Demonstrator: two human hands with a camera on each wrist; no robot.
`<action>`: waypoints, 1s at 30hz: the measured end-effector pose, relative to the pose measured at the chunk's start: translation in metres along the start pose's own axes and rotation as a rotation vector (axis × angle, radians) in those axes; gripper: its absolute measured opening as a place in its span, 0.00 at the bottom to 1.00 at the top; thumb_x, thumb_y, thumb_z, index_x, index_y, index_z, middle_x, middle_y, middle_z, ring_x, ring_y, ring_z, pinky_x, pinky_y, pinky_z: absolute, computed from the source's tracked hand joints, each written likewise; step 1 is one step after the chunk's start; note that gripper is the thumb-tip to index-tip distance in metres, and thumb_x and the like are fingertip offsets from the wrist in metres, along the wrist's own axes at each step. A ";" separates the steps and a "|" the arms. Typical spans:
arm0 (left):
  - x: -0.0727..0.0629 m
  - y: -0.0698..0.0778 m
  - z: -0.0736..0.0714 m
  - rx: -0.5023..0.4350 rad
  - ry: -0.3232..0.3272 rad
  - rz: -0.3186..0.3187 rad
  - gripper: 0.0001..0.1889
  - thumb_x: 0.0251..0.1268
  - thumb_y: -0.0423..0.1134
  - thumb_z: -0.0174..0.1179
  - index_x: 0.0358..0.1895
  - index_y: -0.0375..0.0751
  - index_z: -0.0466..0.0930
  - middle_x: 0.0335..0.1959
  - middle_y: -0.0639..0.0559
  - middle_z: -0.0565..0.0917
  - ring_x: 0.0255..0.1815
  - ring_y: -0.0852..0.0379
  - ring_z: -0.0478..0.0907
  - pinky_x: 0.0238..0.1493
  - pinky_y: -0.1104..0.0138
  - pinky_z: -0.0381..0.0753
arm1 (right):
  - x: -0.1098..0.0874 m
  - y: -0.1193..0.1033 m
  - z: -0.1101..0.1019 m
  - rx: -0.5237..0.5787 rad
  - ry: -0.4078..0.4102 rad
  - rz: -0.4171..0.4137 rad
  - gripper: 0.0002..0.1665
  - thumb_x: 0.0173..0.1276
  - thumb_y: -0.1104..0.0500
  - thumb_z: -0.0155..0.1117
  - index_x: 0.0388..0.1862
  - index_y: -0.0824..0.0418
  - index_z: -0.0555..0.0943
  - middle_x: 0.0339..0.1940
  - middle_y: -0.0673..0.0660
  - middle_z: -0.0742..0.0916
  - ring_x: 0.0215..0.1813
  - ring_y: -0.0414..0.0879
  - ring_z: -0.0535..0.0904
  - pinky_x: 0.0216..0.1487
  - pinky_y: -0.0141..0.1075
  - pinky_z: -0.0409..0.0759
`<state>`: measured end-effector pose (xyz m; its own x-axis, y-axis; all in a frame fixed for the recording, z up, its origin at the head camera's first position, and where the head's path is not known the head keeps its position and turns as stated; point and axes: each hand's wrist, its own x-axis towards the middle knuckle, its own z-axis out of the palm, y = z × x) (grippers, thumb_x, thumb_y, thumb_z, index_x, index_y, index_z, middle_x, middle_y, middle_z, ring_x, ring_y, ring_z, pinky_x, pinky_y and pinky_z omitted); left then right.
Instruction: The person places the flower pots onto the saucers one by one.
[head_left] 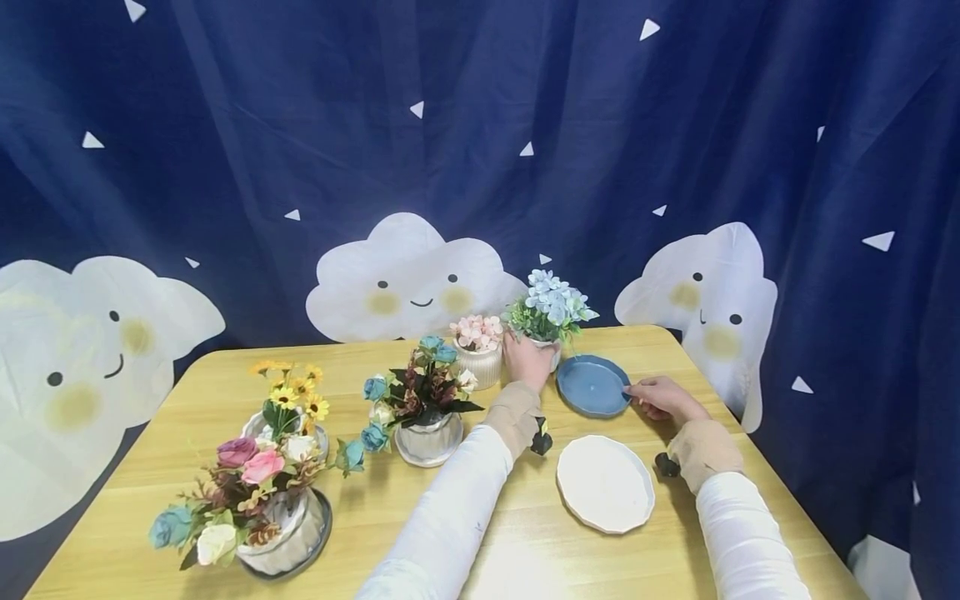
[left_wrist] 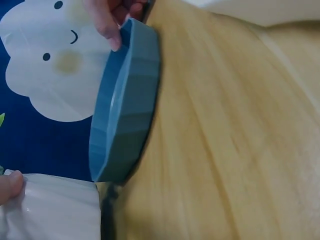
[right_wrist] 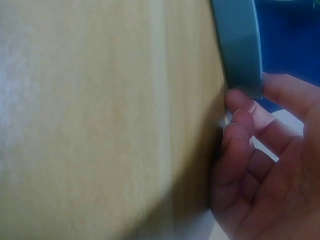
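Observation:
My left hand (head_left: 528, 362) grips a white flowerpot (left_wrist: 60, 210) at the back of the table; pale blue flowers (head_left: 555, 298) and green leaves rise from it. The hand hides much of the pot in the head view. My right hand (head_left: 667, 398) pinches the right rim of a blue plant saucer (head_left: 592, 385) between thumb and fingers. In the right wrist view, the thumb lies on the saucer's rim and a finger sits under its edge. The saucer is just right of the flowerpot. Nearer the front lies a white saucer (head_left: 606, 485).
Left of my left hand stands a ribbed pot (head_left: 480, 365) of pink flowers. A pot (head_left: 431, 437) of teal roses is on a white saucer. At the left are yellow flowers (head_left: 285, 397) and a mixed rose pot (head_left: 288, 533) on a dark saucer. A blue curtain (head_left: 480, 183) hangs behind.

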<state>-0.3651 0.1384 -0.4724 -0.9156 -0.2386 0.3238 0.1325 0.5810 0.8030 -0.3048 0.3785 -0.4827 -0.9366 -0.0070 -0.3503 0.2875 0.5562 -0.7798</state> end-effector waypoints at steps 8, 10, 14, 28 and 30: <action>0.002 0.011 -0.010 -0.005 -0.032 0.037 0.44 0.41 0.51 0.75 0.61 0.30 0.70 0.56 0.35 0.75 0.55 0.41 0.74 0.60 0.57 0.73 | -0.001 -0.001 -0.001 -0.024 -0.031 -0.024 0.18 0.71 0.54 0.55 0.24 0.63 0.76 0.14 0.47 0.71 0.19 0.37 0.67 0.21 0.28 0.67; 0.001 0.015 -0.013 -0.027 -0.054 0.034 0.43 0.41 0.51 0.76 0.62 0.32 0.71 0.56 0.37 0.75 0.55 0.42 0.75 0.59 0.58 0.74 | 0.000 -0.001 -0.001 -0.024 -0.033 -0.027 0.18 0.71 0.54 0.55 0.23 0.63 0.76 0.14 0.47 0.71 0.18 0.37 0.67 0.20 0.27 0.67; -0.004 0.023 -0.017 -0.064 -0.096 0.029 0.42 0.41 0.51 0.76 0.62 0.35 0.71 0.56 0.39 0.76 0.55 0.43 0.76 0.59 0.59 0.74 | 0.001 0.000 -0.001 -0.031 -0.032 -0.030 0.18 0.71 0.55 0.54 0.23 0.63 0.76 0.14 0.47 0.71 0.19 0.37 0.67 0.21 0.27 0.67; -0.026 0.044 -0.014 -0.127 -0.206 0.129 0.43 0.42 0.51 0.75 0.64 0.39 0.67 0.55 0.46 0.78 0.56 0.49 0.76 0.58 0.65 0.75 | -0.002 0.000 -0.002 0.001 -0.043 -0.057 0.18 0.72 0.54 0.54 0.24 0.64 0.76 0.13 0.46 0.71 0.18 0.36 0.67 0.19 0.26 0.67; -0.028 0.046 -0.012 -0.101 -0.225 0.163 0.44 0.43 0.52 0.74 0.65 0.40 0.67 0.56 0.46 0.78 0.56 0.49 0.77 0.58 0.65 0.75 | -0.002 0.000 -0.002 0.002 -0.042 -0.060 0.18 0.72 0.54 0.54 0.24 0.64 0.76 0.13 0.46 0.71 0.18 0.36 0.67 0.19 0.26 0.67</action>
<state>-0.3294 0.1628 -0.4386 -0.9387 0.0365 0.3428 0.3117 0.5143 0.7990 -0.3035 0.3802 -0.4815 -0.9430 -0.0751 -0.3242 0.2316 0.5517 -0.8013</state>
